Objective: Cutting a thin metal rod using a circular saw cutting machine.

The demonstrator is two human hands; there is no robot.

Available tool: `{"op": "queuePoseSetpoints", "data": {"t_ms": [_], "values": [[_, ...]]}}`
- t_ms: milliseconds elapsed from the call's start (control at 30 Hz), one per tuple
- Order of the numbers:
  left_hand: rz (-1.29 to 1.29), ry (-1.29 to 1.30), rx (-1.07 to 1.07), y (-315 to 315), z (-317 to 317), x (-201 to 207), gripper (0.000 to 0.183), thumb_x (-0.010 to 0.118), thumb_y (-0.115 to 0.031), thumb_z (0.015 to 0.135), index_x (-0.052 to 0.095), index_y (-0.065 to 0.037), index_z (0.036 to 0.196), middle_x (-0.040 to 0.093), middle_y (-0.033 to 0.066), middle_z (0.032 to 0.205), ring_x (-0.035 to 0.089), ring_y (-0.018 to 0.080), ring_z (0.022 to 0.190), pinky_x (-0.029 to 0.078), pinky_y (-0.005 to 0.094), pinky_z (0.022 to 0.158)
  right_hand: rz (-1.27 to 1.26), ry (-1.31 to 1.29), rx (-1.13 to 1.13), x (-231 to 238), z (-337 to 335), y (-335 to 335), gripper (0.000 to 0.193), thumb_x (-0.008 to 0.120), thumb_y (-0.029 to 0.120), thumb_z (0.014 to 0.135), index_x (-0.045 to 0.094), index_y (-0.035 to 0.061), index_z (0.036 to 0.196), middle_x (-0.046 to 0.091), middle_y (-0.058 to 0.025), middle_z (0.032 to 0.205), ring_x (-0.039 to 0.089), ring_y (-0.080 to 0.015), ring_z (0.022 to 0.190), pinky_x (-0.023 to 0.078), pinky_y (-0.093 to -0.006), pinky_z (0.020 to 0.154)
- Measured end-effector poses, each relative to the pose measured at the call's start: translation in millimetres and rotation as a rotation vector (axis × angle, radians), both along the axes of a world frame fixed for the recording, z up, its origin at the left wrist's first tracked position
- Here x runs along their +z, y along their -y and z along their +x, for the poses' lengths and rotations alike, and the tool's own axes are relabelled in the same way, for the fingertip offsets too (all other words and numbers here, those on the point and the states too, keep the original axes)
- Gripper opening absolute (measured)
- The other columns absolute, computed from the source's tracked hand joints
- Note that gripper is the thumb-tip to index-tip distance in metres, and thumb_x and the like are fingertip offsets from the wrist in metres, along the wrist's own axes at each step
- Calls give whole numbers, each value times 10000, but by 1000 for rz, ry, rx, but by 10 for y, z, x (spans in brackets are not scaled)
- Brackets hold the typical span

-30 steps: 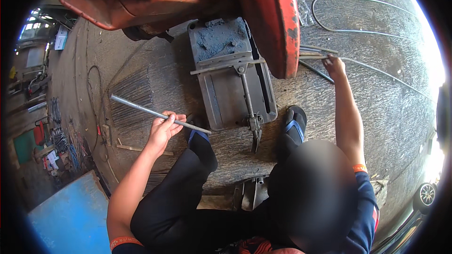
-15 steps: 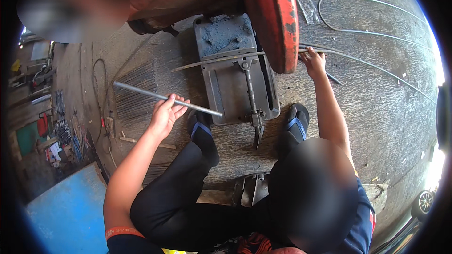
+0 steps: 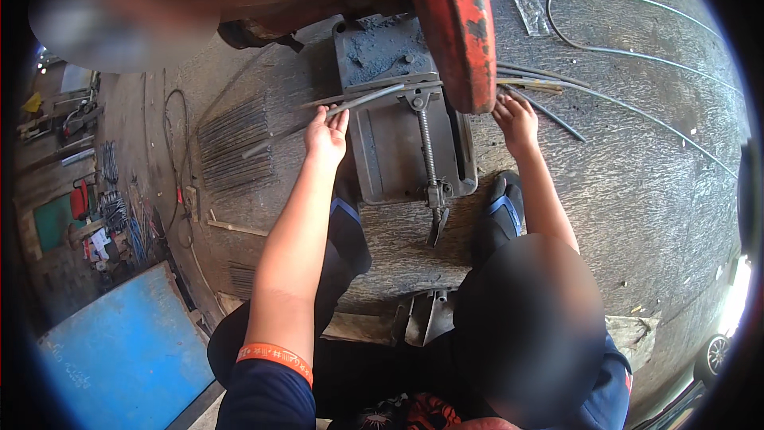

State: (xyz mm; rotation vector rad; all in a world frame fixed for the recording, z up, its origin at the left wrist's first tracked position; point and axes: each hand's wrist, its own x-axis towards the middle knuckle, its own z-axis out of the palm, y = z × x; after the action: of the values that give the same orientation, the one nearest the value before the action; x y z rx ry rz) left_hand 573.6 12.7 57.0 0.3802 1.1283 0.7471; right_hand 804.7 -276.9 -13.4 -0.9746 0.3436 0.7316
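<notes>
My left hand (image 3: pixel 326 134) is closed around a grey metal rod (image 3: pixel 376 97), held slantwise with its far end over the clamp (image 3: pixel 418 100) of a cut-off saw. That end lies close to a thinner rod across the clamp; whether they touch I cannot tell. The saw has a red, chipped blade guard (image 3: pixel 465 40) and a grey metal base (image 3: pixel 390 159) with a long threaded clamp screw (image 3: pixel 424 139). My right hand (image 3: pixel 517 121) is at the guard's lower right edge, fingers bent beside the long rods (image 3: pixel 549 82). Its fingertips are partly hidden, and what they grip is unclear.
Bluish-grey dust (image 3: pixel 382 52) covers the base's back. A row of cut rods (image 3: pixel 235 143) lies on the floor at left. A short dark rod (image 3: pixel 565 121) and a looped cable (image 3: pixel 557 20) lie at right. A blue board (image 3: pixel 127 342) stands lower left.
My left hand has moved up and right, bringing the rod from in front of the base to the clamp. My right hand has shifted left and down, nearer the guard's edge.
</notes>
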Motion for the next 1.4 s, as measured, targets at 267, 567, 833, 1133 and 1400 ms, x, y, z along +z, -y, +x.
{"op": "queuePoseSetpoints", "data": {"t_ms": [267, 567, 833, 1133, 1400], "values": [[-84, -160, 35, 163, 238, -341, 163, 566, -81, 918, 502, -7, 1048, 606, 109, 961, 638, 224, 871, 567, 354, 854, -130, -23, 43, -24, -181, 311, 431, 561, 84, 889, 421, -41, 1277, 547, -230, 1199, 605, -348, 1051, 518, -388, 861], [-11, -217, 208, 131, 182, -392, 440, 564, -113, 917, 326, -119, 1287, 532, 134, 1137, 602, 246, 971, 553, 351, 840, -179, -35, 15, -30, -239, 395, 407, 535, 75, 901, 427, -38, 1276, 545, -222, 1204, 607, -347, 1050, 516, -397, 870], [-192, -117, 174, -173, 272, -498, 167, 415, -134, 964, 518, -10, 1009, 601, 87, 927, 638, 211, 741, 587, 276, 673, -184, 4, 7, -8, -56, 309, 392, 530, 87, 902, 441, -37, 1263, 556, -201, 1187, 609, -337, 1035, 513, -394, 866], [-150, 85, -69, -329, -49, -562, 139, 403, -83, 953, 522, -13, 942, 662, 76, 898, 561, 117, 587, 526, 261, 605, -142, -3, 40, -338, 254, 334, 383, 518, 84, 908, 444, -26, 1267, 566, -192, 1199, 611, -325, 1037, 524, -387, 854], [-203, 152, 171, -189, 100, -629, 202, 409, -129, 980, 499, -30, 1131, 634, 46, 823, 540, 100, 510, 560, 322, 788, -55, -80, 117, -422, 807, 173, 431, 561, 100, 888, 424, -42, 1271, 470, -193, 1299, 575, -320, 1102, 517, -362, 877]]}}
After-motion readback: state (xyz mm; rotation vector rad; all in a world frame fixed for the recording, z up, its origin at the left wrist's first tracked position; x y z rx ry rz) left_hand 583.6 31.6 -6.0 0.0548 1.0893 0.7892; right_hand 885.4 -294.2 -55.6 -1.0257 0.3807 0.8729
